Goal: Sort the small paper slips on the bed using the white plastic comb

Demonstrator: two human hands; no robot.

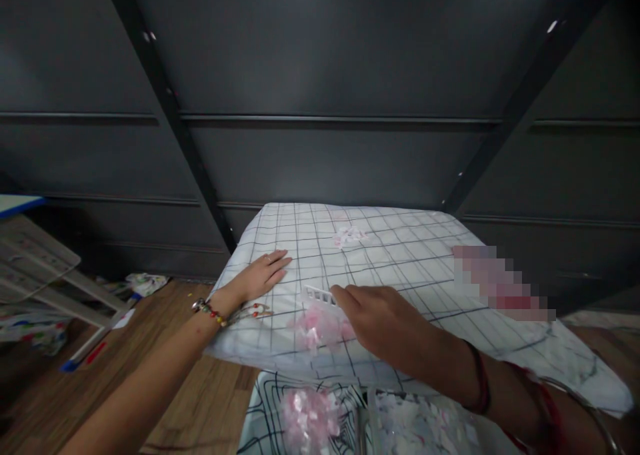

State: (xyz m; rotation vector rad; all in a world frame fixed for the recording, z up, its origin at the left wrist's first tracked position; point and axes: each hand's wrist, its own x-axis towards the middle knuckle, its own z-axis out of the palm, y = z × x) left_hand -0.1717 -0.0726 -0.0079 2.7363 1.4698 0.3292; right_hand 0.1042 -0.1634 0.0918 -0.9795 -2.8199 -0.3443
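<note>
My left hand [267, 273] lies flat on a white cloth with dark grid lines [395, 268], fingers stretched out, holding nothing. Pinched in my right hand [383, 315] is a thin white slotted strip [320, 296], with a row of rectangular openings along it. Just below the strip, a heap of pink translucent pieces [320, 328] rests on the cloth, partly covered by my right hand; the pieces are too blurred to name. Farther back sits a small pile of whitish-pink bits [350, 236]. A beaded string [255, 310] lies next to my left wrist.
In front, a lower patterned surface [265, 402] bears more pink pieces [310, 418] and a clear box [420, 422] of whitish pieces. A dark panelled wall [320, 168] stands behind the cloth. A table frame [65, 282] is at left on the wooden floor. A patch at right is pixelated.
</note>
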